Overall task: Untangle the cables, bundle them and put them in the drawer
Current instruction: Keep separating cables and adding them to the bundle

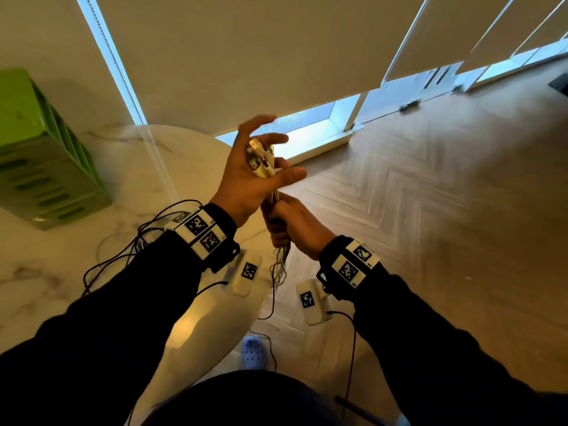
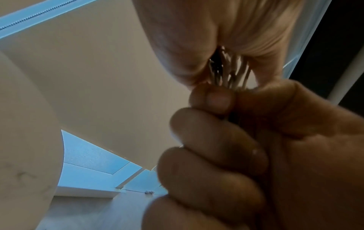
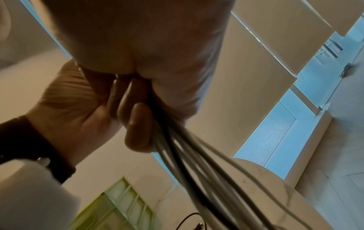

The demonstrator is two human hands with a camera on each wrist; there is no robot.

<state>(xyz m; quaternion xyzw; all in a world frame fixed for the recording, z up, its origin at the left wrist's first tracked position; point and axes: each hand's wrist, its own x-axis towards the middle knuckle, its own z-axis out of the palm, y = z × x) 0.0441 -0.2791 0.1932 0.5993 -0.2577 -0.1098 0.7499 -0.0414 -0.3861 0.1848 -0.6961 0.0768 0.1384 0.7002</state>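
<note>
Over the desk [image 1: 129, 167] edge | right hand [image 1: 295, 226] fingers clamp the cables [image 1: 278, 256] mid-length; left hand [image 1: 255, 167], fingers half-curled, cradles the plugs [image 1: 261, 158] | step: bundling, seemingly | next: coil the hanging slack, then the green drawer [image 1: 40, 161].

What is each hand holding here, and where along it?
Both hold the cable bundle: the left hand at its plug ends, thumb across them; the right hand gripping the cords just below.
</note>
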